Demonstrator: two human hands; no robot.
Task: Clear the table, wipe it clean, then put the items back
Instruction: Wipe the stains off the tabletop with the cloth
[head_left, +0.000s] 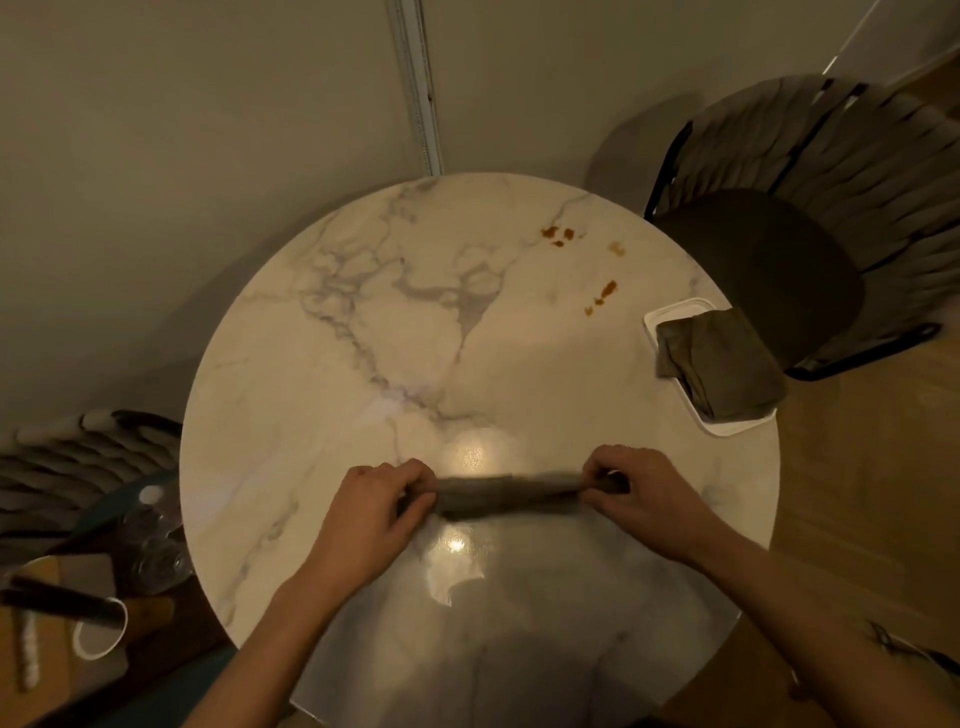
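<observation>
**Two hands stretch a rolled cloth over a marble table**

Both forearms reach in from the near edge. Left hand (376, 501) and right hand (631, 486) each keep a closed grip on one end of a grey cloth (509, 492), twisted into a roll low over the round table (322, 332). Brown stains (558, 235) sit well apart on the far right. A white tray (675, 310) holding a folded cloth (719, 364) overhangs the right rim; a broad wipe could probably knock it off.

Head view, steeply down over table (322, 332)
</observation>
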